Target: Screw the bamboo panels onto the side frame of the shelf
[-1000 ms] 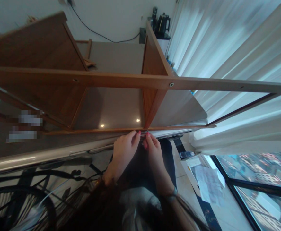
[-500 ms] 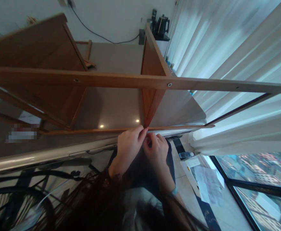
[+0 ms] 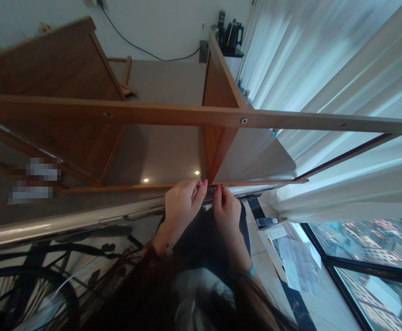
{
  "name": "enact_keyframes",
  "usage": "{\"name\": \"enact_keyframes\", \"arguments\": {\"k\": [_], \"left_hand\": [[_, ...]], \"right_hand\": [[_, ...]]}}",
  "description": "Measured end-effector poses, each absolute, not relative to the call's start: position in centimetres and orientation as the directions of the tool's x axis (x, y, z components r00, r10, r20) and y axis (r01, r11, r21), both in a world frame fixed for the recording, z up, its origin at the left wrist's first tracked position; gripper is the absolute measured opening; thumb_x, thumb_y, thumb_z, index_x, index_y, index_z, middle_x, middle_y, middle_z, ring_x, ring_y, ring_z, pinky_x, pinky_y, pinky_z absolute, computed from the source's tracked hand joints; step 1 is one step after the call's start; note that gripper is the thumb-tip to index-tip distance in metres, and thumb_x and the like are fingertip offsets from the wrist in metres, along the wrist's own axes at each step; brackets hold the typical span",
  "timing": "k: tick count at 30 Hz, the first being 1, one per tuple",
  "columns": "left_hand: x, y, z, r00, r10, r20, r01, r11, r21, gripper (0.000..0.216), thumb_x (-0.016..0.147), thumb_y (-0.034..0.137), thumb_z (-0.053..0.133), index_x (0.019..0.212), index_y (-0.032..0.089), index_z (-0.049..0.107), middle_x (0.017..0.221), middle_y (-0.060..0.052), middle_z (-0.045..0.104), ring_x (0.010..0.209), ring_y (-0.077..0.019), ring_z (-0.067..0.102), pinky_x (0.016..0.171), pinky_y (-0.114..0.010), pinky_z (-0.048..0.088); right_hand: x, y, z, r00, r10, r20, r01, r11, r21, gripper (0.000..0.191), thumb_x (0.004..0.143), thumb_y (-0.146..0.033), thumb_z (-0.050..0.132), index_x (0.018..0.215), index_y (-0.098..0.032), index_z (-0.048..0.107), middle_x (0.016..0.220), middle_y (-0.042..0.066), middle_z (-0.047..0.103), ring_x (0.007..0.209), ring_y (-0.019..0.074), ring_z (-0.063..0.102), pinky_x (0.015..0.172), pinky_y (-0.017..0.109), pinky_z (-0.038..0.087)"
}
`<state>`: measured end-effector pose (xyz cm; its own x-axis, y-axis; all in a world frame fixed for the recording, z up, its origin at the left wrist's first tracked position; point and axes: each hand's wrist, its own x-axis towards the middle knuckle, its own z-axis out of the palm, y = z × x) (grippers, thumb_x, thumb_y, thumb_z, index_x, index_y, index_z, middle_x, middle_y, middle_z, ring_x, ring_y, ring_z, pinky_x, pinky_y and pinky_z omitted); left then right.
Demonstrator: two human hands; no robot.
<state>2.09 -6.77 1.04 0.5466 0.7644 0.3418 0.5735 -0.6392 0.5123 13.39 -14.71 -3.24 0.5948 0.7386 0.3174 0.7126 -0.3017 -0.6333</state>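
Note:
My left hand (image 3: pixel 184 200) is closed in a pinch at the lower wooden rail (image 3: pixel 145 188), just left of where an upright wooden panel (image 3: pixel 223 92) meets it. Whatever its fingers hold is hidden. Close by on the right, my right hand (image 3: pixel 227 209) pinches with thumb and forefinger by the same rail. A thin sliver shows at its fingertips, too small to name. Above both hands runs the upper wooden rail (image 3: pixel 173 115), with a metal screw head (image 3: pixel 244 121) set in it in line with the panel.
A larger wooden panel (image 3: pixel 49 69) stands at the left of the frame, on a grey tabletop (image 3: pixel 168 82). A black kettle (image 3: pixel 233 34) is at the back. White curtains (image 3: pixel 325 69) hang on the right. A bicycle wheel (image 3: pixel 73 294) is at lower left, papers (image 3: pixel 299 262) at lower right.
My hands have moved slightly apart. The right hand has shifted up and right, its fingertips now near the rail; the left has shifted slightly left. The wooden frame stays in place.

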Motion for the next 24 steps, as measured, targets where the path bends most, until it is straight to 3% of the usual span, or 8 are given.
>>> {"name": "enact_keyframes", "arguments": {"k": [3, 7, 10, 14, 19, 24], "left_hand": [[1.8, -7.1, 0.4, 0.558, 0.759, 0.335, 0.587, -0.646, 0.488, 0.037, 0.095, 0.037, 0.040, 0.066, 0.018, 0.053, 0.061, -0.001, 0.057, 0.055, -0.0114, 0.049, 0.055, -0.025, 0.025], [2.2, -8.2, -0.7, 0.619, 0.767, 0.172, 0.601, -0.603, 0.525, 0.037, 0.094, 0.038, 0.040, 0.067, 0.019, 0.057, 0.056, 0.001, 0.057, 0.049, -0.0116, 0.049, 0.051, -0.026, 0.023], [2.6, -9.0, -1.4, 0.639, 0.766, 0.066, 0.591, -0.544, 0.596, 0.030, 0.094, 0.037, 0.042, 0.082, 0.021, 0.065, 0.059, 0.001, 0.061, 0.051, -0.0126, 0.054, 0.052, -0.024, 0.025], [2.9, -9.2, -1.6, 0.630, 0.776, 0.018, 0.563, -0.473, 0.677, 0.028, 0.093, 0.037, 0.044, 0.101, 0.022, 0.066, 0.062, 0.001, 0.063, 0.054, -0.0137, 0.058, 0.053, -0.023, 0.031], [3.0, -8.7, -1.6, 0.616, 0.786, 0.042, 0.504, -0.435, 0.747, 0.033, 0.093, 0.039, 0.043, 0.102, 0.019, 0.067, 0.073, -0.004, 0.069, 0.064, -0.0157, 0.063, 0.059, -0.023, 0.041], [3.1, -8.4, -2.3, 0.598, 0.800, 0.050, 0.414, -0.362, 0.835, 0.035, 0.094, 0.039, 0.043, 0.102, 0.017, 0.069, 0.086, -0.008, 0.073, 0.074, -0.0183, 0.066, 0.067, -0.025, 0.047]], "right_hand": [[13.6, -14.9, -3.7, 0.630, 0.752, 0.193, 0.531, -0.236, -0.814, 0.038, 0.097, -0.041, 0.035, 0.068, -0.021, 0.048, 0.054, -0.003, 0.055, 0.049, 0.0105, 0.051, 0.052, 0.022, 0.033], [14.0, -15.1, -4.5, 0.703, 0.680, 0.207, 0.484, -0.244, -0.840, 0.027, 0.090, -0.048, 0.049, 0.091, -0.021, 0.052, 0.064, -0.004, 0.063, 0.053, 0.0116, 0.056, 0.054, 0.022, 0.038], [14.7, -15.2, -5.0, 0.691, 0.628, 0.357, 0.615, -0.251, -0.748, 0.035, 0.085, -0.051, 0.056, 0.103, -0.020, 0.051, 0.069, -0.003, 0.066, 0.058, 0.0134, 0.057, 0.061, 0.025, 0.040], [15.5, -15.6, -5.2, 0.554, 0.639, 0.534, 0.816, -0.287, -0.502, 0.035, 0.086, -0.052, 0.055, 0.097, -0.019, 0.057, 0.071, 0.000, 0.066, 0.066, 0.0157, 0.057, 0.071, 0.028, 0.039], [15.3, -15.9, -5.8, 0.524, 0.688, 0.503, 0.852, -0.410, -0.326, 0.039, 0.092, -0.052, 0.045, 0.077, -0.020, 0.061, 0.061, 0.002, 0.062, 0.061, 0.0156, 0.056, 0.063, 0.027, 0.032], [14.3, -15.7, -6.5, 0.528, 0.736, 0.422, 0.848, -0.437, -0.298, 0.044, 0.097, -0.045, 0.035, 0.073, -0.020, 0.061, 0.057, 0.001, 0.061, 0.051, 0.0129, 0.051, 0.056, 0.028, 0.024]]}}
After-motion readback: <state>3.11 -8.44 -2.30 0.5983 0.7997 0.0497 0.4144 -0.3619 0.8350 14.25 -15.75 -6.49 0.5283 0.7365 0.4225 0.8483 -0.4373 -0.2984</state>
